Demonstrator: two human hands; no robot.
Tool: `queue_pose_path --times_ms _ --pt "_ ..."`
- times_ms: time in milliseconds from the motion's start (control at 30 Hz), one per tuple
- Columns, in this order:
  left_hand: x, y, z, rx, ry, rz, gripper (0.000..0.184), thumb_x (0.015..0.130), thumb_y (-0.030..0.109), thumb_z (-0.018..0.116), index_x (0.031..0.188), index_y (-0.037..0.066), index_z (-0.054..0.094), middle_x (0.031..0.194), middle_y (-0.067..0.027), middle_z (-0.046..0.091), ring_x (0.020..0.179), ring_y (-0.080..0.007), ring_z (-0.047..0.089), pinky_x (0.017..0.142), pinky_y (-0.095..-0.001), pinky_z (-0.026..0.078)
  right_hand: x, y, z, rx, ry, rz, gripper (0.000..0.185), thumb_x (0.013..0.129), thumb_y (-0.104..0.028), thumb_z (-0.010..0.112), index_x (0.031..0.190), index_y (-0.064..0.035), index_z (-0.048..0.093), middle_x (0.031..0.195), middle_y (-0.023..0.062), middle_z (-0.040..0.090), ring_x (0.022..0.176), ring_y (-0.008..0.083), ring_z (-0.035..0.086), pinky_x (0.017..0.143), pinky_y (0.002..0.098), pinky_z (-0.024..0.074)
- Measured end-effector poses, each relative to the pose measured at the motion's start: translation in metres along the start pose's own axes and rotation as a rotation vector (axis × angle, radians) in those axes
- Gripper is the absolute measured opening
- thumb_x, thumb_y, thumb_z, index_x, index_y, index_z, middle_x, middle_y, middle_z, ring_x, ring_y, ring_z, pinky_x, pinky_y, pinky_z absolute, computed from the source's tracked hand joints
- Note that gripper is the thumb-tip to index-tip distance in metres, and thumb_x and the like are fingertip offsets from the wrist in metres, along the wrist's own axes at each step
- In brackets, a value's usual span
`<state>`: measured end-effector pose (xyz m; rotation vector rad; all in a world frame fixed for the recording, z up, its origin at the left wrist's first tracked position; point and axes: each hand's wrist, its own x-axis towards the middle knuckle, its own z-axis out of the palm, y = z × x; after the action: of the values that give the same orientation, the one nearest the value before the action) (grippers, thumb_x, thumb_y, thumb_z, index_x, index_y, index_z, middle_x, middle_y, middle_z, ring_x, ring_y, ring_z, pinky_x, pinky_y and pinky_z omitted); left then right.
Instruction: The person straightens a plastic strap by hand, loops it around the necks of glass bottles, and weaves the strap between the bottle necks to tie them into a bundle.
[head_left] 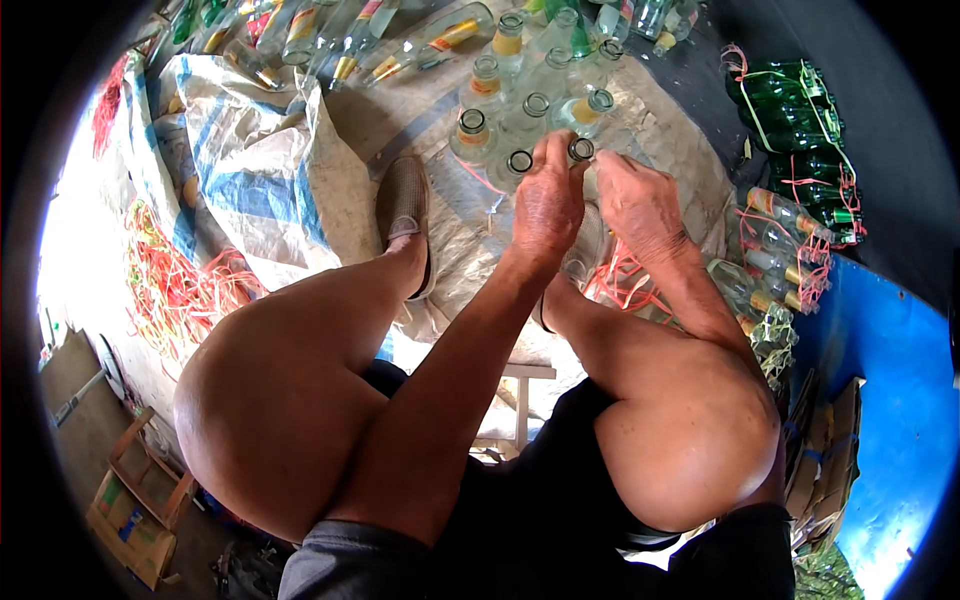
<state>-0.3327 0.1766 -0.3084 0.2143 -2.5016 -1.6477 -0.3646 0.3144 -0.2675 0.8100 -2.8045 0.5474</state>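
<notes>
Several clear glass bottles (523, 125) stand upright, close together, in front of my feet; some carry yellow-orange labels. My left hand (548, 205) is at the near edge of this group, fingers curled between two bottle necks and against the right-hand bottle neck (581, 150). Beside it, my right hand (638, 200) is closed in a pinch. What the fingertips of either hand hold is hidden. A thin pinkish strand (478, 177) shows low by the bottles on the left. Red plastic string (625, 280) lies loose under my right wrist.
Loose bottles (350, 45) lie at the far left. Tied green bottles (800, 120) and tied clear bottles (780, 245) lie at right. A white-and-blue woven sack (250, 150) and a tangle of red and yellow string (170, 280) are left. Flattened cardboard (825, 450) leans by a blue panel (900, 400).
</notes>
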Motion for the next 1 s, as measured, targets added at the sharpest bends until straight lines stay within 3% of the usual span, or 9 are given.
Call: queue_pose_path --times_ms 333,600,700,833,900,1000 --pt "-0.001 0.002 -0.001 -0.033 0.029 -0.015 0.038 0.099 0.015 0.065 0.134 0.005 0.053 0.123 -0.0278 0.064 0.102 -0.0495 0.066 0.083 -0.0530 0.054 -0.013 -0.007 -0.007 -0.162 -0.076 -0.117 0.007 0.089 -0.011 0.067 0.093 -0.0108 0.061 0.075 0.0041 0.065 0.065 0.0260 0.070 0.054 0.0398 0.0542" --pt "-0.003 0.001 -0.003 0.104 -0.059 -0.060 0.054 0.100 0.015 0.063 0.146 0.000 0.040 0.131 -0.0275 0.061 0.108 -0.0466 0.066 0.085 -0.0512 0.057 -0.011 -0.009 -0.014 -0.158 -0.177 -0.130 0.006 0.090 -0.011 0.065 0.091 -0.0116 0.060 0.077 0.0044 0.066 0.066 0.0277 0.070 0.054 0.0413 0.0537" --pt "-0.010 -0.010 -0.004 0.153 -0.066 0.027 0.057 0.100 0.012 0.059 0.150 -0.003 0.035 0.136 -0.0300 0.057 0.111 -0.0475 0.065 0.089 -0.0504 0.056 -0.015 -0.010 -0.016 -0.152 -0.245 -0.109 0.016 0.089 -0.009 0.066 0.105 -0.0090 0.064 0.082 0.0074 0.067 0.071 0.0315 0.070 0.061 0.0440 0.0554" --pt "-0.025 -0.010 -0.013 0.230 -0.101 0.091 0.057 0.099 0.006 0.054 0.151 -0.004 0.034 0.143 -0.0312 0.051 0.115 -0.0475 0.063 0.094 -0.0477 0.056 -0.018 -0.015 -0.017 -0.142 -0.258 -0.103 0.013 0.091 -0.011 0.064 0.104 -0.0098 0.063 0.082 0.0072 0.067 0.070 0.0321 0.071 0.059 0.0448 0.0547" --pt "-0.033 -0.003 -0.019 0.257 -0.069 0.140 0.056 0.097 0.004 0.053 0.150 -0.001 0.036 0.141 -0.0282 0.052 0.112 -0.0452 0.066 0.091 -0.0466 0.057 -0.018 -0.016 -0.016 -0.114 -0.228 -0.124 0.004 0.092 -0.013 0.063 0.095 -0.0107 0.060 0.078 0.0057 0.066 0.068 0.0315 0.071 0.057 0.0451 0.0541" --pt "-0.046 0.009 -0.028 0.288 -0.106 0.177 0.055 0.094 0.002 0.055 0.148 0.005 0.042 0.133 -0.0222 0.056 0.105 -0.0411 0.069 0.085 -0.0446 0.059 -0.020 -0.016 -0.017 -0.098 -0.248 -0.138 0.005 0.090 -0.011 0.062 0.094 -0.0089 0.061 0.079 0.0077 0.067 0.069 0.0326 0.071 0.058 0.0457 0.0544"
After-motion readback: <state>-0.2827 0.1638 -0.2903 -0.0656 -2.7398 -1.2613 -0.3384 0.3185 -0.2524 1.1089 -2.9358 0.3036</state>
